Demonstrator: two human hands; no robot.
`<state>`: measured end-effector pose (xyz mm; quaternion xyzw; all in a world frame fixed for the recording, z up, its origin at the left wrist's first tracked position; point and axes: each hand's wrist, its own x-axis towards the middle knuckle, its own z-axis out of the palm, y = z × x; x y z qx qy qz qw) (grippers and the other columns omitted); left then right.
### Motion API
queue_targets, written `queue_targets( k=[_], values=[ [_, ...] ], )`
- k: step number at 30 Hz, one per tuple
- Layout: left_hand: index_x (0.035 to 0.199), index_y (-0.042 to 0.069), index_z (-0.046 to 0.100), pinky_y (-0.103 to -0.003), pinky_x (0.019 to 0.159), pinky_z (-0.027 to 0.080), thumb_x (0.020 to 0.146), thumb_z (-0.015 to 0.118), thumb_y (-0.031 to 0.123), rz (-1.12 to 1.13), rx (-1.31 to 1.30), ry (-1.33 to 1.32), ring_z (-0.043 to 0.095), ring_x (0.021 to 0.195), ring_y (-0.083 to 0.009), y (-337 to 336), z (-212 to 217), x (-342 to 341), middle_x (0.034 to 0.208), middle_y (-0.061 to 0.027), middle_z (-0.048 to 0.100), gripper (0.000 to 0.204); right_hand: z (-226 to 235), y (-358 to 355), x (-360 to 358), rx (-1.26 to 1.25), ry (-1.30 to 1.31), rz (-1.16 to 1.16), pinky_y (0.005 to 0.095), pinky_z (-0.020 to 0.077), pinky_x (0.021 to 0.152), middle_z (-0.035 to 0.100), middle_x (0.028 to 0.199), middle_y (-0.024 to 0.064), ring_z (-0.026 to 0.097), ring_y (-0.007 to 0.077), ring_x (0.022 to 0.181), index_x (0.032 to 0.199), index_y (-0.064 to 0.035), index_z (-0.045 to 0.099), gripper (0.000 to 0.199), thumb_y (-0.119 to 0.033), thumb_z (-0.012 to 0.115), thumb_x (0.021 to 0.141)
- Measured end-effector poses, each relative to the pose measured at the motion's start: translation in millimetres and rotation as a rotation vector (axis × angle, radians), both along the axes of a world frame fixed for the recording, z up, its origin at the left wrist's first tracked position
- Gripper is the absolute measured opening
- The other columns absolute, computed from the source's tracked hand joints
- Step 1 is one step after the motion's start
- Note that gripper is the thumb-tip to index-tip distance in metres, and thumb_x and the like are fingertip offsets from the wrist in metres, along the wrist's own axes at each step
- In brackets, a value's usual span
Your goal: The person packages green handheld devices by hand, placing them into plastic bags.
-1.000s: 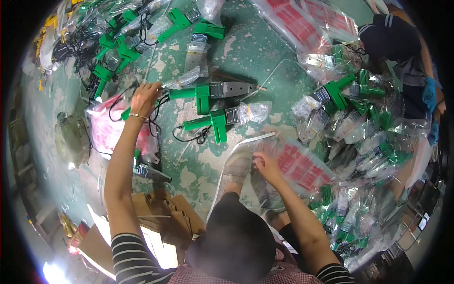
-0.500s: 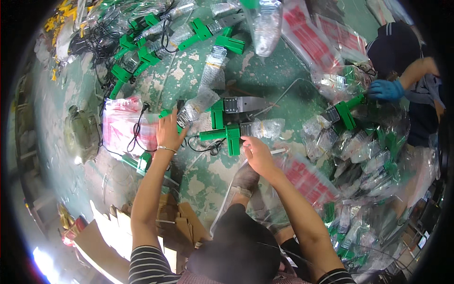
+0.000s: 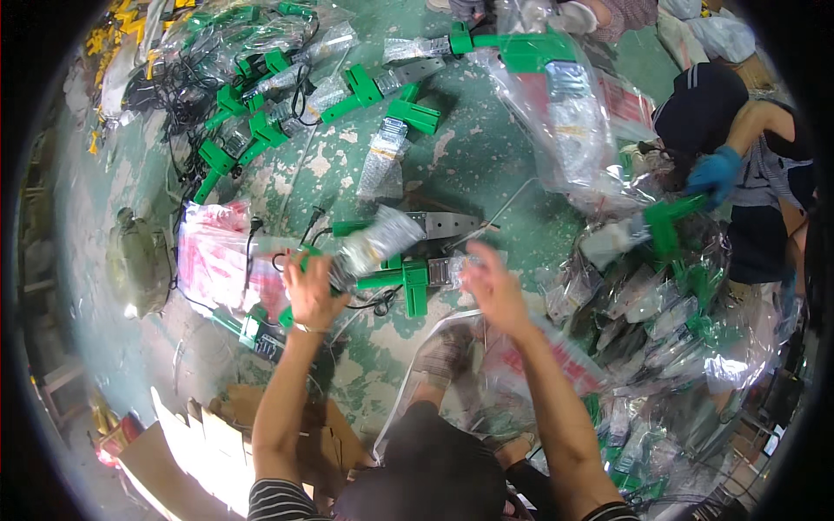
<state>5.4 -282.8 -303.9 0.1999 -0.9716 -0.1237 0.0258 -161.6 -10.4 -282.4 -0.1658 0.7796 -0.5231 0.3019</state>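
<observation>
My left hand (image 3: 314, 295) is closed round the green handle of a pipe welding iron, as it looks. The bubble-wrapped blade (image 3: 380, 241) of this iron points up and right, blurred by motion. Under it, on the floor, lies a second green welding iron (image 3: 415, 288) with a wrapped front end and a coiled black cord. Just behind that one, a third iron shows its bare metal blade (image 3: 447, 226). My right hand (image 3: 493, 291), smeared somewhat, hovers beside the second iron's wrapped end; its fingers look apart, with nothing seen in them.
Pink-and-white printed plastic bags (image 3: 213, 252) lie left of my hand. More irons (image 3: 265, 130) with black cords spread across the far left floor. At right, a co-worker's blue-gloved hand (image 3: 714, 174) holds another iron over a bagged pile (image 3: 643, 304). Another person's gloved hands handle a bagged iron (image 3: 569, 122) at the far side.
The wrapped iron in my left hand has swung rightward over the others. My right hand has shifted right. At the far side, another person's hands and a bagged iron have come into view.
</observation>
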Motion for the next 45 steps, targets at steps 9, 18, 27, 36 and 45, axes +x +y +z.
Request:
queue_targets(
  k=[9,18,27,36,45],
  values=[
    [0.125,0.009,0.052,-0.046,0.106,0.033,0.075,0.067,0.017,-0.172,-0.189,-0.006,0.043,0.122,-0.0316,6.8,-13.6,-62.7,0.124,-0.0107,0.052,0.054,56.6,-65.5,-75.3,-0.289,0.096,-0.175,0.0272,0.0512,0.071,0.067,0.097,0.0121,0.067,0.0162,0.082,0.132,-0.0067,0.044,0.036,-0.008,0.05,0.096],
    [0.1,0.008,0.049,-0.046,0.071,0.049,0.075,0.067,0.017,-0.27,0.096,-0.364,0.061,0.088,-0.0352,-34.5,-45.3,-81.9,0.094,-0.0162,0.062,0.032,-8.7,15.2,16.9,-0.122,-0.054,-0.181,0.027,0.052,0.071,0.068,0.095,0.0131,0.067,0.0171,0.078,0.132,-0.0056,0.044,0.038,-0.009,0.052,0.094],
    [0.115,0.009,0.052,-0.047,0.07,0.05,0.077,0.069,0.046,-0.034,0.58,-0.544,0.063,0.08,-0.0376,42.3,48.7,41.1,0.088,-0.0167,0.065,0.056,-62.7,81.3,101.6,-0.037,-0.339,-0.204,0.0258,0.0518,0.076,0.064,0.101,0.0125,0.064,0.0159,0.086,0.131,-0.0045,0.045,0.037,-0.008,0.05,0.095],
    [0.126,0.024,0.054,-0.05,0.096,0.038,0.077,0.074,0.038,-0.124,0.045,0.383,0.043,0.12,-0.0412,26.2,-25.6,-234.6,0.145,-0.0207,0.03,0.055,-13.3,51.2,93.6,0.067,-0.182,-0.176,0.0286,0.0523,0.071,0.068,0.092,0.0116,0.067,0.0176,0.078,0.123,-0.0042,0.053,0.033,-0.006,0.054,0.09],
    [0.132,0.024,0.054,-0.057,0.11,0.019,0.083,0.044,0.071,-0.001,-0.207,-0.172,0.019,0.14,-0.0388,-8.2,-68.7,-358.0,0.157,-0.0031,0.015,0.069,15.2,76.2,78.1,0.102,-0.173,-0.208,0.0269,0.0497,0.073,0.066,0.099,0.0103,0.065,0.0156,0.083,0.125,-0.0054,0.052,0.033,-0.007,0.05,0.092]
  ],
)
